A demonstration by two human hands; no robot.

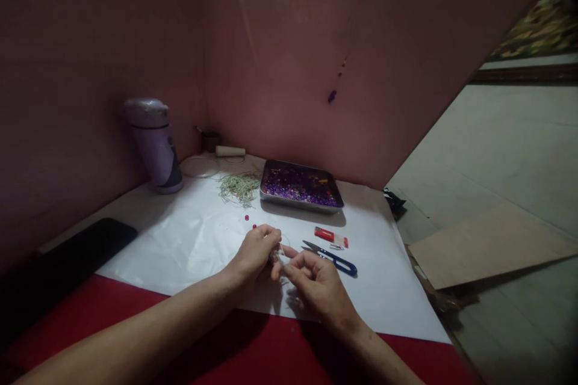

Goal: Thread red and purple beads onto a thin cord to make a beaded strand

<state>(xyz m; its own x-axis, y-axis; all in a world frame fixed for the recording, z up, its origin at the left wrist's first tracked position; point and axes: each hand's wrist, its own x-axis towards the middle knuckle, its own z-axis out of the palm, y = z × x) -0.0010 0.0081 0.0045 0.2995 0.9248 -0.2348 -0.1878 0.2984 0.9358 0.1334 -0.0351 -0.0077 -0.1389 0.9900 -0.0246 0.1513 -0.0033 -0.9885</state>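
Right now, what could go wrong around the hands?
1. Two loose red beads lie just beyond the left hand; a bump might send them rolling.
2. The snips lie close by the right hand with blades exposed, so a careless reach could nick a finger.
3. The small piece sits at the fingertips and might slip.

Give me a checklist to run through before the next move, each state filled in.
1. Small piece held by left hand: ok.
2. Right hand gripping it too: cannot tell; contact is too small and blurred.
3. Bead tray level: ok.
4. All beads inside it: not ok; two red beads lie on the white sheet.
5. Snips lying within reach: ok, just beyond the right hand.
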